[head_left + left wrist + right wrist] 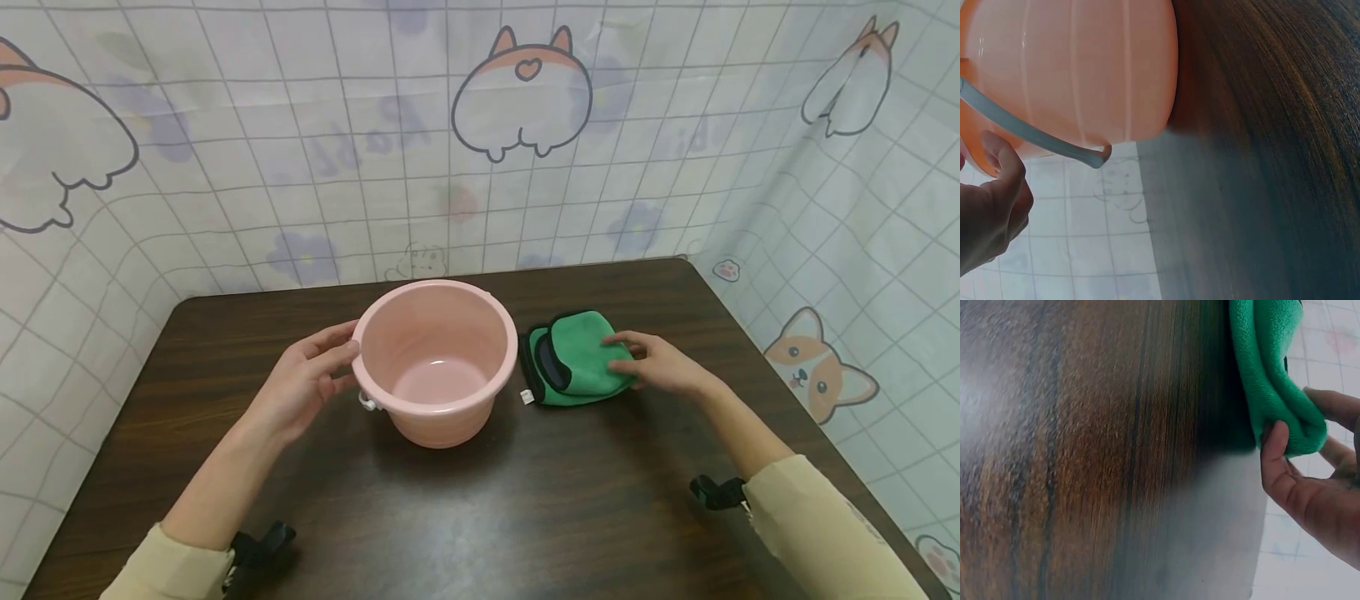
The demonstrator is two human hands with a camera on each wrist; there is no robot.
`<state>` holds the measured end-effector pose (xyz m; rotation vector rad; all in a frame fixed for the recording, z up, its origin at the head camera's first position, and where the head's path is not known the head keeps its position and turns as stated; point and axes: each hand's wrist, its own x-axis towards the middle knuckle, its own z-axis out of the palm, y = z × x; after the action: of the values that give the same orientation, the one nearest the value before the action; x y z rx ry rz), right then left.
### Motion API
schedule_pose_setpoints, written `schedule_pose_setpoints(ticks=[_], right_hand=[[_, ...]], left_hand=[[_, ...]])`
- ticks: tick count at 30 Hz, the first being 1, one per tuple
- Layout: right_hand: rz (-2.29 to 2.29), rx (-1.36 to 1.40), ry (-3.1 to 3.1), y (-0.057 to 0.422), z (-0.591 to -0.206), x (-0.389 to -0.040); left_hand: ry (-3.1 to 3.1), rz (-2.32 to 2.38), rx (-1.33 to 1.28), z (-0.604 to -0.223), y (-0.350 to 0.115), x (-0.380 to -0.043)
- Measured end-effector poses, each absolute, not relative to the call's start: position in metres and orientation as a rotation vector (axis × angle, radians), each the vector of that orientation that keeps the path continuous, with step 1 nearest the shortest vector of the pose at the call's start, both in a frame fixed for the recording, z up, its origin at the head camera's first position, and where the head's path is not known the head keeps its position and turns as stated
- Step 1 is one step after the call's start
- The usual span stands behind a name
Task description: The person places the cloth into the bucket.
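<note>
Head camera: high, facing forward-down over table (450, 517); wrist cameras: close, sideways; all share table.

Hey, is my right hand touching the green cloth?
Touching. The right wrist view shows the right hand with its digits pressed against the folded end of the green cloth.

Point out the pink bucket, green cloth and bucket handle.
Pink bucket (442, 428): head view, front outer wall below the rim.
Green cloth (588, 357): head view, middle of its upper face.
Bucket handle (1026, 130): left wrist view, middle of its curved bar.
</note>
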<state>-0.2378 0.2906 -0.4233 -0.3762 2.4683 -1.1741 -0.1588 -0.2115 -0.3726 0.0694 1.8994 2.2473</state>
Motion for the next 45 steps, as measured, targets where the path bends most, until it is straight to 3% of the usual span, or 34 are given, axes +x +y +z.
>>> schedule_pose_setpoints(ticks=[45], right_hand=[[-1.355,-0.319,2.494,0.266,-0.407,-0.245]], left_hand=[[1.834,2.273,0.041,-0.371,-0.214,-0.162]])
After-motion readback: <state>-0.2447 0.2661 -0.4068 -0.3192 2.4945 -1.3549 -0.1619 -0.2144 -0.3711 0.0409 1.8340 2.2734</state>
